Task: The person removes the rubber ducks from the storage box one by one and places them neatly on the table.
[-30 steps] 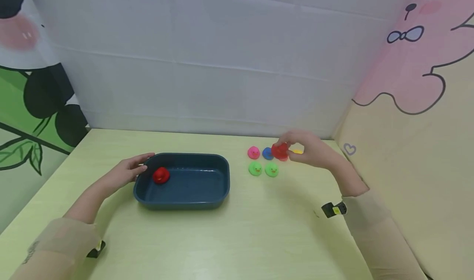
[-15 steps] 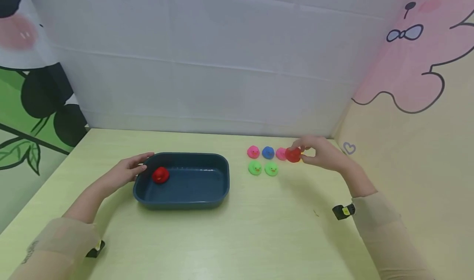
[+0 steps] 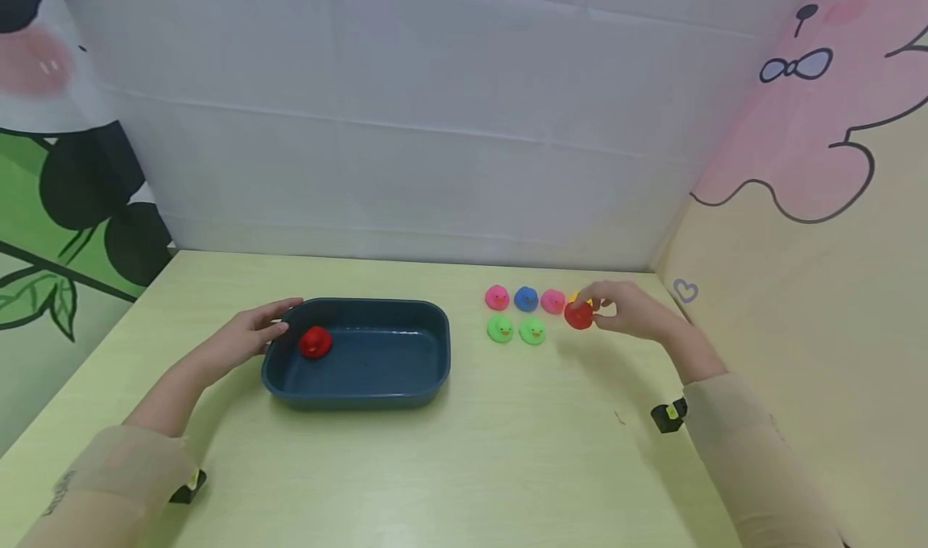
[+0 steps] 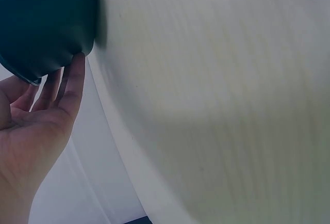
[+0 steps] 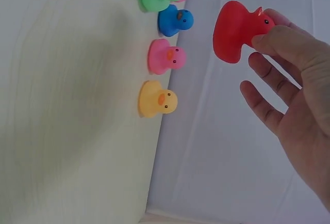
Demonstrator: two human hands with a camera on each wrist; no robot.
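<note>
Between thumb and index finger, my right hand (image 3: pixel 627 308) pinches a red rubber duck (image 5: pixel 232 33) by its head, held up off the table. In the head view that duck partly covers a yellow rubber duck (image 5: pixel 152 100), which stands on the table in the right wrist view. My left hand (image 3: pixel 242 338) touches the left end of a dark blue tray (image 3: pixel 355 399), its fingers fairly straight against the outer wall (image 4: pixel 56 33). Inside the tray, at the left, lies another red rubber duck (image 3: pixel 315 342).
Left of the yellow duck stand a pink duck (image 3: pixel 553 301), a blue duck (image 3: pixel 526 299) and another pink duck (image 3: pixel 496 297). In front of them are two green ducks (image 3: pixel 500 328). A white sheet (image 3: pixel 406 129) hangs behind the table; a printed wall (image 3: pixel 812 306) flanks the right.
My right hand has carried the red duck to the right and slightly towards me, uncovering the blue and pink ducks. The left hand and the tray have not moved.
</note>
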